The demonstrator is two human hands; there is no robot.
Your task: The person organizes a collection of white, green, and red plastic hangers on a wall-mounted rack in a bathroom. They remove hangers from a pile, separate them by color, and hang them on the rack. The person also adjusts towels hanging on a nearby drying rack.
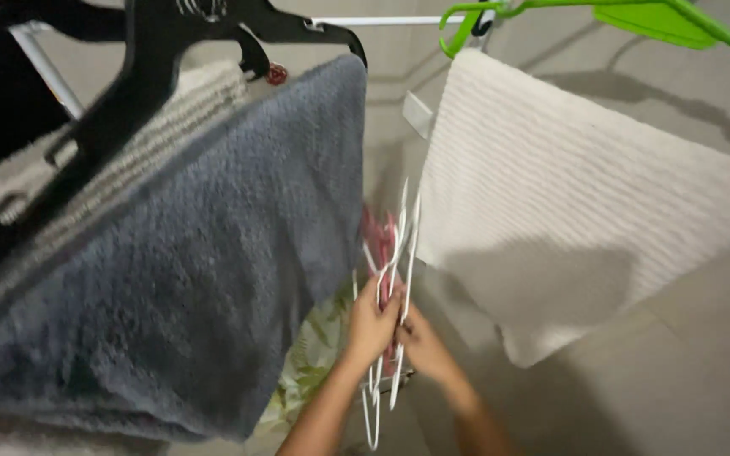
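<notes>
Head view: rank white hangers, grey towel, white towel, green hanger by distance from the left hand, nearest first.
1. White hangers: held in the left hand.
2. Grey towel: just left of it.
3. White towel: right, beyond the right hand.
4. Green hanger: top right, on the rail.

White plastic hangers [399, 279] bunched upright, near vertical, pink ones [379, 236] behind; low between grey and white towels.

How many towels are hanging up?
2: a grey towel on the left and a white towel on the right. A paler cloth behind the grey one may be another.
</notes>
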